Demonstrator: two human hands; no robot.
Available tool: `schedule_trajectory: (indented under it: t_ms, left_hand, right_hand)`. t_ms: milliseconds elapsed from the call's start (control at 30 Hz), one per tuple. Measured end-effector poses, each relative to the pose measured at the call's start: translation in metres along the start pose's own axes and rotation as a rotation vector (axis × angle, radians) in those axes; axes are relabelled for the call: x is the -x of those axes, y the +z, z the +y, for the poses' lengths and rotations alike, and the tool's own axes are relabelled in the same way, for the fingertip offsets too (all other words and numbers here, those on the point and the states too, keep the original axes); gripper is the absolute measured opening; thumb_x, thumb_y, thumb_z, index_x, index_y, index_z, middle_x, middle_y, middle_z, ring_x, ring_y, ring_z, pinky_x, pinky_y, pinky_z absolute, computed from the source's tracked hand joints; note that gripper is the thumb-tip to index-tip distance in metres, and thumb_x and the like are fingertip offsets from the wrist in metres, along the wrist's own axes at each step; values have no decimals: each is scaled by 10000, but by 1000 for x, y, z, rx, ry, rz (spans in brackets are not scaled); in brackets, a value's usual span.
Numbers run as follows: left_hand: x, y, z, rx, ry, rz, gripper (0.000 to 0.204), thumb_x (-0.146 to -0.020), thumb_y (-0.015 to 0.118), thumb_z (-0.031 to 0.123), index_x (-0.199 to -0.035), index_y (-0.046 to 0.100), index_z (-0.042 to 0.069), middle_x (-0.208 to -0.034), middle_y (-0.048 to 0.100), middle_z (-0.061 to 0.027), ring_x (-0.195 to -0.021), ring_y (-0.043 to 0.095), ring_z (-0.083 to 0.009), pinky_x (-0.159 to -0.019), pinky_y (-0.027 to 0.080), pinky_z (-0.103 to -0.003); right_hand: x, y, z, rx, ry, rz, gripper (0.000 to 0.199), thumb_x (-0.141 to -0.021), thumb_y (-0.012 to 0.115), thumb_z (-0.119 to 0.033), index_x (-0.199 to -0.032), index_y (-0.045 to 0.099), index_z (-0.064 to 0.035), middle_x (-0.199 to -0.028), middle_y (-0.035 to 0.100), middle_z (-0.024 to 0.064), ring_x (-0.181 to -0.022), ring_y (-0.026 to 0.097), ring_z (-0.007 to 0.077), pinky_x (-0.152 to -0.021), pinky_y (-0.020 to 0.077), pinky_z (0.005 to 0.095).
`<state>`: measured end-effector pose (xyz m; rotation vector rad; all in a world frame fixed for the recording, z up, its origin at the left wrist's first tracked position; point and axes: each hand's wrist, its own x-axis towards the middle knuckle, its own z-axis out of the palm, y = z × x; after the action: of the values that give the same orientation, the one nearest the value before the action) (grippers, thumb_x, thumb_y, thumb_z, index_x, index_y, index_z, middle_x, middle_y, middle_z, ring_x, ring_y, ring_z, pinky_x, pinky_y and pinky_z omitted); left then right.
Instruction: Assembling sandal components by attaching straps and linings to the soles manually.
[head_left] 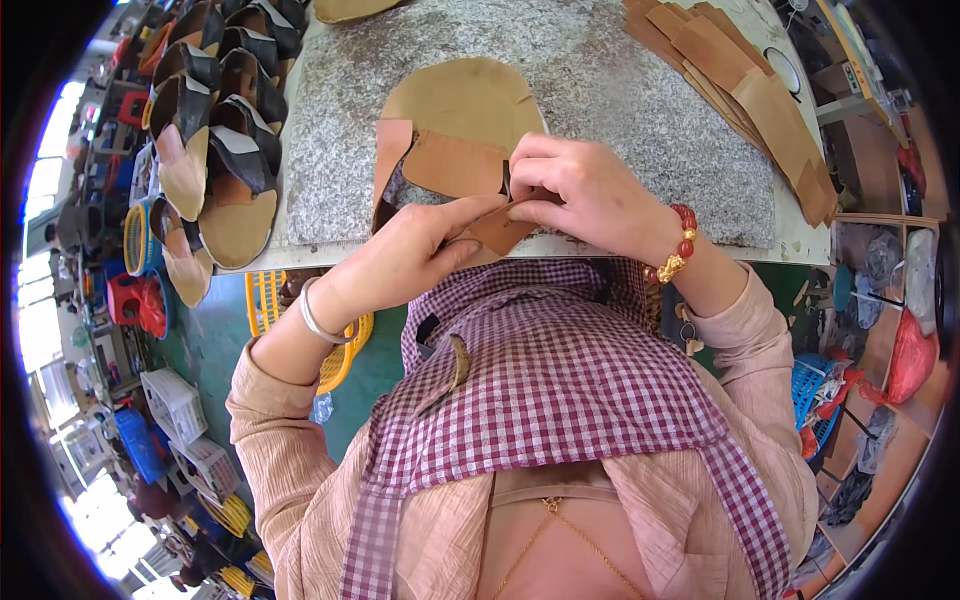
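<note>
A tan leather shoe upper lies on the speckled grey work board in front of me, its rounded part pointing away. Brown leather panels with dark edges sit at its near end. My left hand reaches in from the left, thumb and forefinger closed on a small brown flap of the upper near the table's front edge. From the other side, my right hand pinches the same flap, with its fingers curled. The exact grip is partly hidden behind the fingers.
Several black-and-tan shoe uppers are stacked along the left side. A fanned pile of brown leather pieces covers the board's right side. The grey board rests on a white table. Below stand a yellow basket and a blue basket.
</note>
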<state>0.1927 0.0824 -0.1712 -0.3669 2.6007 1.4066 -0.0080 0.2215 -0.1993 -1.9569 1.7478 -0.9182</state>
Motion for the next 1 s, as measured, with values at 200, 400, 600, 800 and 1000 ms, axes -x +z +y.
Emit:
schedule_trajectory:
  t_ms: [200, 400, 600, 800, 1000]
  left_hand:
    - [-2, 4, -6, 127, 13, -8, 469, -852, 655, 8, -1310, 553, 4, -862, 701, -86, -662, 580, -154, -595, 450, -280]
    - [-8, 13, -9, 234, -9, 45, 536, -862, 675, 26, -1369, 505, -12, -829, 661, -44, -657, 525, -113, -591, 418, -242]
    - [-12, 23, -26, 451, 121, 90, 559, -878, 668, 30, -1400, 476, -26, -761, 587, -3, -632, 451, -86, -572, 375, -221]
    - [-9, 10, -16, 424, 9, -37, 441, -905, 633, 34, -1333, 534, -11, -760, 595, -9, -620, 441, -90, -558, 371, -242]
    - [-9, 9, -17, 210, 57, -102, 250, -920, 595, 38, -1168, 604, 6, -771, 620, -26, -608, 456, -111, -555, 389, -271]
  right_hand:
    - [-1, 3, -11, -8, 41, 16, 140, -783, 733, -55, -816, 598, -38, -908, 593, 9, -671, 541, 152, -620, 431, 281]
    - [10, 1, -21, -91, 10, 50, 137, -793, 730, -35, -809, 594, -42, -854, 631, 3, -620, 524, 128, -579, 417, 259]
    - [19, -11, -27, -339, 189, -109, 113, -812, 722, -27, -818, 610, -41, -757, 652, -2, -576, 510, 101, -536, 397, 245]
    - [18, 2, -24, -157, 177, 135, 83, -814, 725, -38, -845, 648, -32, -745, 668, 17, -571, 520, 114, -545, 404, 248]
    - [19, 1, -23, -5, 95, 113, 85, -813, 727, -53, -872, 669, -35, -753, 669, 27, -569, 527, 135, -558, 415, 256]
